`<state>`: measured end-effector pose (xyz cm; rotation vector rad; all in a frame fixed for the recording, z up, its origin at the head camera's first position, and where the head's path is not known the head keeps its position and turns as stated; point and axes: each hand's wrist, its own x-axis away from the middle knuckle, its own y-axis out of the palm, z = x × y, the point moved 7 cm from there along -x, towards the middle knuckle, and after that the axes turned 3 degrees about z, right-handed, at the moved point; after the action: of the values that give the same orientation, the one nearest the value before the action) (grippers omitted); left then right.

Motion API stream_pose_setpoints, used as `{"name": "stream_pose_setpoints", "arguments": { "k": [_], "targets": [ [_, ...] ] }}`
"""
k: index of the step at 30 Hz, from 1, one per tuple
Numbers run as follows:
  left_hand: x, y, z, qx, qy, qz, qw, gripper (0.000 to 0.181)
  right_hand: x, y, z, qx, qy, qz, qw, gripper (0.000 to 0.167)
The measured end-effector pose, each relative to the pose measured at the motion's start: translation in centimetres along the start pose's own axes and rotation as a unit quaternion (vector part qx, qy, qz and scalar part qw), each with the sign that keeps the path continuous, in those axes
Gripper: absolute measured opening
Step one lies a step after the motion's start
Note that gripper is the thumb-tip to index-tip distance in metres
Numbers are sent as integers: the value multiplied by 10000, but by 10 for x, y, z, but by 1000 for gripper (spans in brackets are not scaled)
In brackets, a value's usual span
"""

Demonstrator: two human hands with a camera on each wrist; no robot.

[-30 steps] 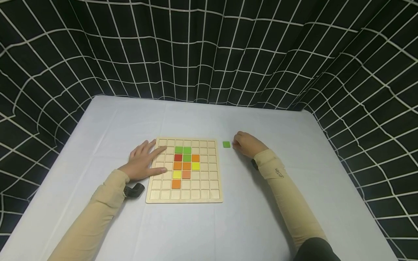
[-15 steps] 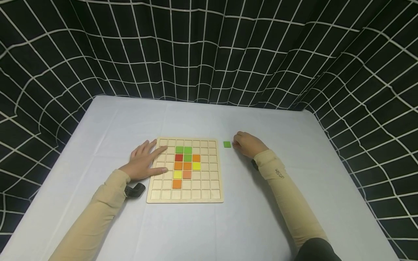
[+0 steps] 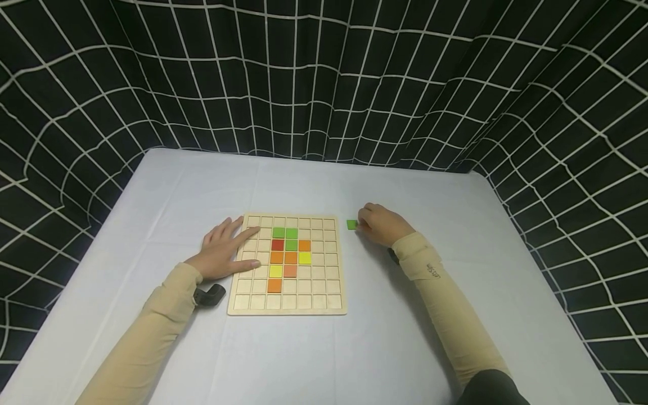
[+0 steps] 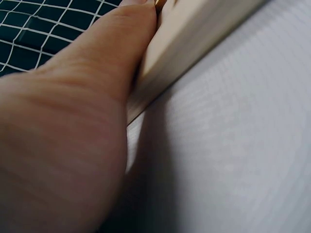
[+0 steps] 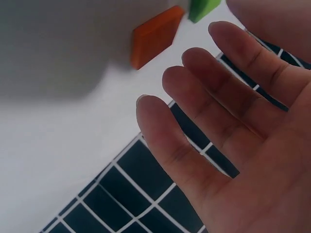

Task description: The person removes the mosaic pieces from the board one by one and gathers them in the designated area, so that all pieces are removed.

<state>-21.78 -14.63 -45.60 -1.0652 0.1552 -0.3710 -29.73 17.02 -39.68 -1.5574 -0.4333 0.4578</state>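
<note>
Right of the grid board (image 3: 319, 287), a green tile (image 3: 351, 225) and an orange tile (image 5: 156, 38) are lying loose

Across the board's middle columns, I'm counting eleven seated tiles (image 3: 291, 257), and they're filling cells in green, red, orange, yellow and salmon. Bare cells are surrounding them, and I'm not able to tell how many are meant for filling. I'm judging the laying well under way but unfinished: those two tiles are sitting off the board, the orange one showing only in the right wrist view. Right of the board, the right hand (image 3: 382, 225) is reaching in close, its fingers bending loosely and standing apart, apparently clamping on neither tile; whether it's touching the green one, I'm not seeing. At the board's left edge, the left hand (image 3: 217, 256) is lying with fingers spread, thumb and forefinger extending over bare cells.
</note>
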Motion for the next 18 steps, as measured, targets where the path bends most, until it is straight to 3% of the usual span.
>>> {"name": "stream_pose_setpoints", "arguments": {
  "k": [18],
  "targets": [
    [-1, 2, -2, 47, 36, 39, 10000, 83, -4, -3, -29, 85, -435, 42, 9990, 16]
  ]
}}
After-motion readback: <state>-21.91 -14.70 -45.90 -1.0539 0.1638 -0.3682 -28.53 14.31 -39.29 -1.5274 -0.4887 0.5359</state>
